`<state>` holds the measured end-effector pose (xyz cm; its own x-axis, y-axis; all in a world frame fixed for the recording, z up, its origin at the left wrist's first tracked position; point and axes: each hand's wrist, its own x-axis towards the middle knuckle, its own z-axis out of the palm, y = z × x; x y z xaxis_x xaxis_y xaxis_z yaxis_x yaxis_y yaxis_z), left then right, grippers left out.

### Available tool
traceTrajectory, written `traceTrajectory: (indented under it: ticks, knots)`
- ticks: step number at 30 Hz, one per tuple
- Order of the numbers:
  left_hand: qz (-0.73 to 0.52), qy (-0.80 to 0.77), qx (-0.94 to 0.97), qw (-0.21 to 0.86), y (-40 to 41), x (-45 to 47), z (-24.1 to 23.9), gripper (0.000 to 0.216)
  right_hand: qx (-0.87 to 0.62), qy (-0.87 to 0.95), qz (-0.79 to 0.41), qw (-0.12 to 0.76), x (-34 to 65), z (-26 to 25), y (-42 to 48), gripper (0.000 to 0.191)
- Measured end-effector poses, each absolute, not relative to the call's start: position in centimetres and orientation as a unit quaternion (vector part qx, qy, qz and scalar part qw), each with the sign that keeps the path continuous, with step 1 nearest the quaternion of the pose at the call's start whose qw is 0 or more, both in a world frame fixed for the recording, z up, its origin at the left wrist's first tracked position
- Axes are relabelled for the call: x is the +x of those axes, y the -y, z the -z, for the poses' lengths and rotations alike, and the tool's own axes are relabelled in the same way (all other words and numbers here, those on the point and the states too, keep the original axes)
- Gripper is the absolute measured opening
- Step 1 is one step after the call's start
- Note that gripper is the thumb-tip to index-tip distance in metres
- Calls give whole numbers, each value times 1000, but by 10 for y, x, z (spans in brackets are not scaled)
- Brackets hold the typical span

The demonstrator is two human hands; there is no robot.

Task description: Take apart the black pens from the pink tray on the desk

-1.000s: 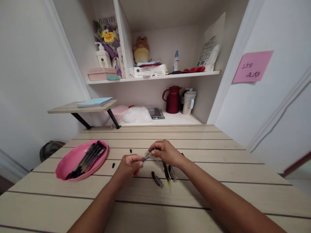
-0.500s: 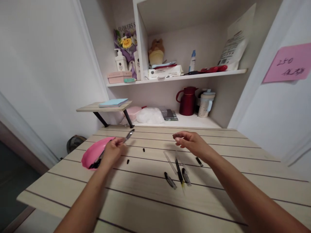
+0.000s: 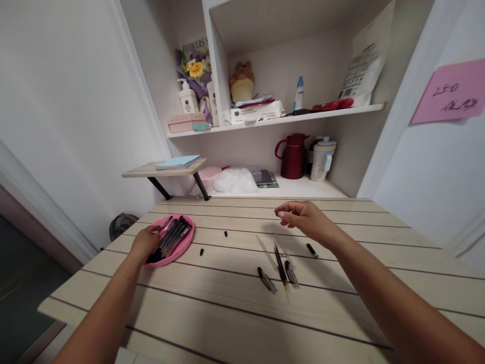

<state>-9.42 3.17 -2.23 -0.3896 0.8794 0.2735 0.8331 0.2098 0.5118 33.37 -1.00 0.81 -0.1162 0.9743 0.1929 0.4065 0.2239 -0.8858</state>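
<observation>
Wooden table [image 3: 212, 308] under both hands, pink bowl [image 3: 186, 244] right by the left hand [image 3: 147, 240], and that grip's pinching a pen [image 3: 166, 222] over it! Right hand [image 3: 297, 216] hangs released, loose pen pieces [image 3: 281, 266] below; tiny black bits [image 3: 201, 252] between the hands.

On the upper shelf [image 3: 322, 115] I can make out a plush toy [image 3: 242, 83], a blue-capped bottle [image 3: 299, 95] and a white pump bottle [image 3: 188, 98] by a purple-wrapped bouquet [image 3: 196, 69]. Through my feed, a dark red jug [image 3: 293, 159] stands just beside a speckled cup [image 3: 320, 163] below. I also see light-blue paper [image 3: 178, 162] lying on the small raised stand [image 3: 142, 173], and a pink note [image 3: 449, 92] stuck up at far right.
</observation>
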Motion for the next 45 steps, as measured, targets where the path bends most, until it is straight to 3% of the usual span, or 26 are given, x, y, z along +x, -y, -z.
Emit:
traceTrajectory:
  ticks: [13, 21, 27, 35, 45]
  knots:
    - [-290, -727, 622, -9, -26, -46, 11, 33, -520, 650, -338, 439, 346, -15, 9, 24]
    - [-239, -573, 777, 107, -13, 29, 33, 20, -550, 668, -296, 404, 357, -20, 11, 22]
    - [-217, -547, 797, 134, -16, 65, 45, 15, -587, 703, -238, 324, 360, -18, 10, 19]
    - [-190, -487, 835, 172, -13, 112, 56, 17, -637, 748, -144, 121, 349, 2, 4, 15]
    - [-202, -505, 817, 190, -11, 100, 55, 17, -660, 734, -147, 72, 339, 15, 1, 16]
